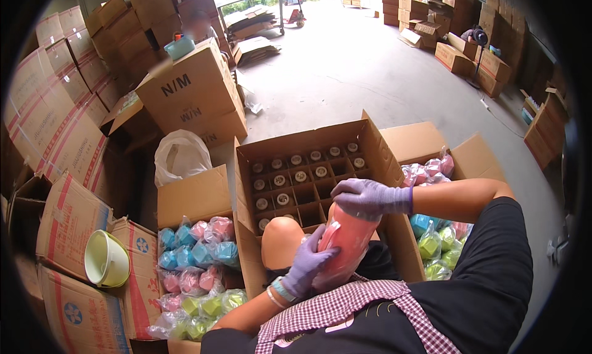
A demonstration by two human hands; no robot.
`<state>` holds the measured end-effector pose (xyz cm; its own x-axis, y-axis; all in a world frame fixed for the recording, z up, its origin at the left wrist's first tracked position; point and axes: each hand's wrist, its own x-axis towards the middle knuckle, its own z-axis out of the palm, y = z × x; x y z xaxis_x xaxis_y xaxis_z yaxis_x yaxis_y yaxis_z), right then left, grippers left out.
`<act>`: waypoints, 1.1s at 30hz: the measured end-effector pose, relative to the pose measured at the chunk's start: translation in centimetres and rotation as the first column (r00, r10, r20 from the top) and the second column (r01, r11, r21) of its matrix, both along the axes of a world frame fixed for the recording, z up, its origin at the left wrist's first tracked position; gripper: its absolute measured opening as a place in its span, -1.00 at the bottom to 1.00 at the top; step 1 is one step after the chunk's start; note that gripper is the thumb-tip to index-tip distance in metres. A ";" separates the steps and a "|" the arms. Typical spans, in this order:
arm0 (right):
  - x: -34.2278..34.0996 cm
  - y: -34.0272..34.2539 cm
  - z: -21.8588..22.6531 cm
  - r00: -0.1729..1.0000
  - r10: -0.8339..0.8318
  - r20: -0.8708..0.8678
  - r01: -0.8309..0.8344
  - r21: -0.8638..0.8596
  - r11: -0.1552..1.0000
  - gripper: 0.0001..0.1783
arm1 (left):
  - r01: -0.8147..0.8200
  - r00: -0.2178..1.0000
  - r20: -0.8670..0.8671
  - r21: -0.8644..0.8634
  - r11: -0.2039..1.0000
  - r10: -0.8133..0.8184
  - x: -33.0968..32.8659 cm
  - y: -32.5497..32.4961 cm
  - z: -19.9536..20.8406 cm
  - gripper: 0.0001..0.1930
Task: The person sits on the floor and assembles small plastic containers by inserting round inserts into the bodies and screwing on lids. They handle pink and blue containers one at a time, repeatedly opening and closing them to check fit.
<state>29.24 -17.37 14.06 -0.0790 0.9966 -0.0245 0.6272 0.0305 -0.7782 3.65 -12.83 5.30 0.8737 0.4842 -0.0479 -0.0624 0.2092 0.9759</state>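
My left hand (310, 261), in a purple glove, is wrapped round the side of a pink jug-like container (353, 238), beside what looks like its handle. The container is tilted over my lap. My right hand (370, 197), gloved too, closes over its upper end, and its fingers hide the top. Just beyond my knees stands an open cardboard carton (394, 169) with a grid of dividers. Several clear bottles or jars with round tops (296, 160) fill some of its cells, while other cells are bare.
At the left, an open carton holds bagged blue, pink and green faceted pieces (200, 253); similar bagged pieces (430, 246) lie at the right. A pale green bucket (106, 260) and a white bag (180, 158) are at the left. Stacked cartons (185, 95) stand beyond. A person sits behind them.
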 end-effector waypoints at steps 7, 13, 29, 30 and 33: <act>-6.7 -2.8 8.5 0.846 0.401 0.351 -0.506 0.296 0.810 -0.08 | 0.189 0.982 0.016 -0.137 0.972 -0.189 -6.5 2.6 0.8 -0.22; -4.2 -2.8 4.4 0.987 0.132 0.093 -0.145 0.148 0.978 -0.09 | 0.036 0.999 -0.004 -0.165 0.986 -0.037 -4.4 0.7 -1.2 -0.13; -6.9 -1.0 11.8 0.459 0.531 0.713 -0.753 -0.006 0.659 -0.79 | 0.137 0.990 0.050 -0.279 0.950 -0.128 -7.5 -0.1 1.6 -0.02; -6.3 -0.4 10.8 0.517 0.492 0.700 -0.724 0.051 0.688 -0.80 | 0.066 0.997 0.046 -0.211 0.975 -0.058 -7.3 -0.9 1.2 -0.02; -5.1 0.5 8.6 0.630 0.400 0.666 -0.580 0.061 0.813 -0.78 | -0.056 0.998 -0.036 -0.068 0.996 0.054 -6.4 -1.7 0.2 -0.02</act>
